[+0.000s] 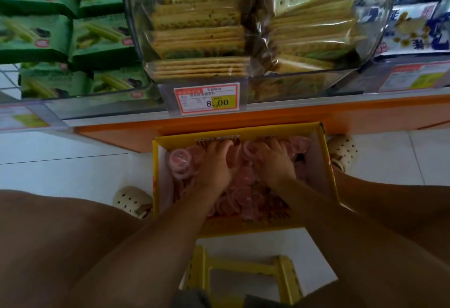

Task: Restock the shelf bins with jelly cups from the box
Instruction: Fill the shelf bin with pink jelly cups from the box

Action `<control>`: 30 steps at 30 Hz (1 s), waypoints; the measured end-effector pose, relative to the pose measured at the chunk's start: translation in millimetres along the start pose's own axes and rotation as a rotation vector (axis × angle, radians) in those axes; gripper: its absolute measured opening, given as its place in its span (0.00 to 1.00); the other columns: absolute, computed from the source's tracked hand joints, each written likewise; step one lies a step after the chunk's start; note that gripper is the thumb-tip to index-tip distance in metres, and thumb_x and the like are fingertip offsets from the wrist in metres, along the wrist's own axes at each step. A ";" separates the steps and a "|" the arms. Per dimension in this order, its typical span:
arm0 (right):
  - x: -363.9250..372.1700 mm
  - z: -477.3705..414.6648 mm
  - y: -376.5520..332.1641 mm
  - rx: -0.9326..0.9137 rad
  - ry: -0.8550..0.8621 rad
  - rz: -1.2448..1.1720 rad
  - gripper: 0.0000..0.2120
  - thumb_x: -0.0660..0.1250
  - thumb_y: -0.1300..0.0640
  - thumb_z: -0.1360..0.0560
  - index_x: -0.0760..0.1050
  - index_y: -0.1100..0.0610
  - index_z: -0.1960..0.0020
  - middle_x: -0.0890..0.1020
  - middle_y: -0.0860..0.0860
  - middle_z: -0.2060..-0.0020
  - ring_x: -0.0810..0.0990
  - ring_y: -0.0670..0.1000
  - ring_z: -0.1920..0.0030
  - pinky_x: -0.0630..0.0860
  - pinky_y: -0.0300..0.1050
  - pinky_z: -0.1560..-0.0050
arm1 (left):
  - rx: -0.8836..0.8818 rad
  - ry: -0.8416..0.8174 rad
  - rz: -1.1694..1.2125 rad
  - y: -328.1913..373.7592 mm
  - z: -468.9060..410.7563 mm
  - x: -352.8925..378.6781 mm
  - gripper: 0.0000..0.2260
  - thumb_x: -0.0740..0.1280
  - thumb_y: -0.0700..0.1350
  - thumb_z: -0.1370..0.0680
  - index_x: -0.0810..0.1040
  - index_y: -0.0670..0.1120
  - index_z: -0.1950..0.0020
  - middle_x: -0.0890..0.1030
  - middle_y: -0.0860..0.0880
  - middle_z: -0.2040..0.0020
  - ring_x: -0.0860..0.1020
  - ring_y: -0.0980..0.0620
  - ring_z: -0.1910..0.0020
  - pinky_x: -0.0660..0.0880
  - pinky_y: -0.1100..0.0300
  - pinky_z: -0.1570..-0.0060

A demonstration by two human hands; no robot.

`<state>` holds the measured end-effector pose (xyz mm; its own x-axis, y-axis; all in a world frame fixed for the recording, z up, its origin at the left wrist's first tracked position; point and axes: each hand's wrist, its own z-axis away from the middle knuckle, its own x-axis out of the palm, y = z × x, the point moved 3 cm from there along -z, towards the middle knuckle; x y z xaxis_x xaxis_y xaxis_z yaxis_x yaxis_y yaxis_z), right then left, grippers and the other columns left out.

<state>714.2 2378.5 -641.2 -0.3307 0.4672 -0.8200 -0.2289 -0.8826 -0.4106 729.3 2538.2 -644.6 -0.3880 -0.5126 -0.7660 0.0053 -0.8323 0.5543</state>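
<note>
Reaching down between the knees, both hands are sunk in the heap of pink jelly cups (181,161) that fills the open yellow cardboard box (243,130). The box sits on the white floor tiles (60,147), pushed up against the orange shelf base (292,118). The left hand (214,164) and right hand (276,161) lie side by side, palms down, over the far half of the box. Their fingers are bent and the tips are buried among the cups. That looks like gathering a double handful, which would suit loose, small, slippery cups better than picking singly, but whether either hand has closed on any cups cannot be told. The box sits between two perforated cream clogs (132,201), just ahead of a yellow plastic stool (243,265), probably to keep the stock within a short reach. Room to lift is tight: the box walls flank both wrists, and straight above the far rim juts the shelf lip with its 8.00 price tag (207,99) and a clear bin of cracker packs (199,32). Green wafer packs (48,35) fill the neighbouring space. A loaded lift would likely have to come back towards the body first. No bin for jelly cups can be made out here.
</note>
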 end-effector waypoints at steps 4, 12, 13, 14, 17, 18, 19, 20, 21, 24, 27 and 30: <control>6.5 4.5 5.0 -0.005 -0.041 -0.041 0.20 0.64 0.55 0.24 0.71 0.48 0.32 0.72 0.50 0.34 0.66 0.59 0.34 0.74 0.54 0.43 | 0.043 -0.070 -0.087 -20.0 4.8 -0.1 0.18 0.70 0.53 0.26 0.77 0.45 0.40 0.72 0.43 0.35 0.70 0.40 0.37 0.66 0.54 0.40; 9.6 -1.3 -0.6 0.072 -0.178 -0.054 0.30 0.67 0.48 0.26 0.57 0.46 0.28 0.64 0.51 0.34 0.67 0.59 0.34 0.73 0.57 0.47 | 0.010 -0.046 -0.255 -29.8 3.8 -3.7 0.30 0.71 0.61 0.29 0.70 0.49 0.32 0.74 0.43 0.37 0.68 0.41 0.37 0.65 0.49 0.38; 10.0 -1.6 -0.7 0.075 -0.189 -0.035 0.30 0.66 0.47 0.25 0.57 0.45 0.27 0.63 0.51 0.34 0.67 0.59 0.34 0.74 0.57 0.47 | 0.000 -0.074 -0.264 -29.1 3.4 -2.5 0.32 0.70 0.61 0.29 0.68 0.49 0.30 0.72 0.43 0.36 0.67 0.42 0.36 0.66 0.49 0.38; 10.0 -1.3 -0.6 0.073 -0.188 -0.021 0.29 0.65 0.46 0.24 0.57 0.44 0.27 0.62 0.51 0.34 0.67 0.59 0.34 0.74 0.58 0.46 | -0.011 -0.104 -0.268 -28.3 3.8 -1.4 0.33 0.70 0.61 0.29 0.66 0.49 0.29 0.69 0.44 0.34 0.68 0.42 0.35 0.69 0.49 0.39; 9.2 4.8 -1.8 0.000 -0.142 0.042 0.23 0.61 0.42 0.23 0.62 0.41 0.29 0.62 0.50 0.34 0.67 0.58 0.34 0.75 0.55 0.48 | -0.014 -0.125 -0.291 -26.2 4.5 0.7 0.33 0.69 0.60 0.28 0.64 0.49 0.28 0.64 0.45 0.33 0.69 0.42 0.36 0.73 0.50 0.46; 10.0 8.4 -2.1 -0.025 -0.121 0.057 0.22 0.61 0.41 0.23 0.64 0.41 0.30 0.62 0.50 0.34 0.66 0.57 0.34 0.75 0.54 0.50 | -0.011 -0.119 -0.290 -26.2 4.4 0.5 0.33 0.69 0.61 0.28 0.64 0.49 0.28 0.64 0.45 0.33 0.69 0.42 0.36 0.74 0.50 0.47; 11.5 12.9 -2.6 -0.039 -0.105 0.067 0.22 0.60 0.40 0.22 0.64 0.41 0.30 0.62 0.50 0.33 0.66 0.57 0.34 0.76 0.54 0.51 | -0.002 -0.116 -0.288 -27.6 4.4 0.8 0.34 0.69 0.61 0.28 0.64 0.48 0.28 0.63 0.45 0.33 0.70 0.41 0.37 0.74 0.50 0.47; 14.3 17.2 -2.4 -0.045 -0.094 0.080 0.22 0.59 0.41 0.22 0.63 0.41 0.29 0.61 0.51 0.33 0.65 0.57 0.35 0.76 0.54 0.52 | 0.013 -0.120 -0.290 -29.2 5.0 1.6 0.34 0.69 0.61 0.29 0.65 0.47 0.28 0.64 0.45 0.34 0.70 0.41 0.38 0.74 0.50 0.46; 17.4 20.4 -2.3 -0.050 -0.085 0.106 0.22 0.59 0.42 0.21 0.61 0.40 0.28 0.60 0.51 0.32 0.65 0.58 0.35 0.76 0.54 0.54 | 0.029 -0.127 -0.291 -30.6 5.7 2.7 0.33 0.70 0.61 0.29 0.67 0.47 0.29 0.65 0.44 0.34 0.71 0.41 0.39 0.73 0.50 0.45; 24.6 22.1 -0.7 -0.053 -0.078 0.166 0.26 0.60 0.52 0.22 0.57 0.38 0.27 0.58 0.52 0.30 0.65 0.59 0.35 0.76 0.53 0.58 | 0.035 -0.098 -0.179 -30.4 8.7 3.2 0.26 0.71 0.52 0.28 0.71 0.45 0.33 0.69 0.44 0.37 0.71 0.41 0.40 0.71 0.52 0.43; 24.7 21.4 -0.3 -0.051 -0.073 0.221 0.25 0.60 0.53 0.22 0.58 0.39 0.28 0.60 0.52 0.31 0.67 0.60 0.37 0.77 0.51 0.60 | 0.022 -0.100 -0.014 -30.5 13.5 1.0 0.22 0.71 0.44 0.30 0.74 0.46 0.37 0.73 0.45 0.40 0.72 0.44 0.41 0.69 0.54 0.46; 30.0 27.0 0.2 -0.098 -0.067 0.319 0.23 0.57 0.49 0.20 0.56 0.43 0.26 0.59 0.55 0.29 0.64 0.63 0.33 0.78 0.56 0.51 | -0.056 -0.106 0.198 -37.2 20.7 -0.2 0.21 0.71 0.45 0.34 0.74 0.51 0.42 0.76 0.48 0.45 0.75 0.48 0.45 0.72 0.55 0.50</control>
<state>679.5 2393.8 -655.1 -0.4313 0.1667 -0.8867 -0.0164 -0.9841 -0.1770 710.1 2573.6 -658.3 -0.4687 -0.6446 -0.6040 0.1413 -0.7296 0.6691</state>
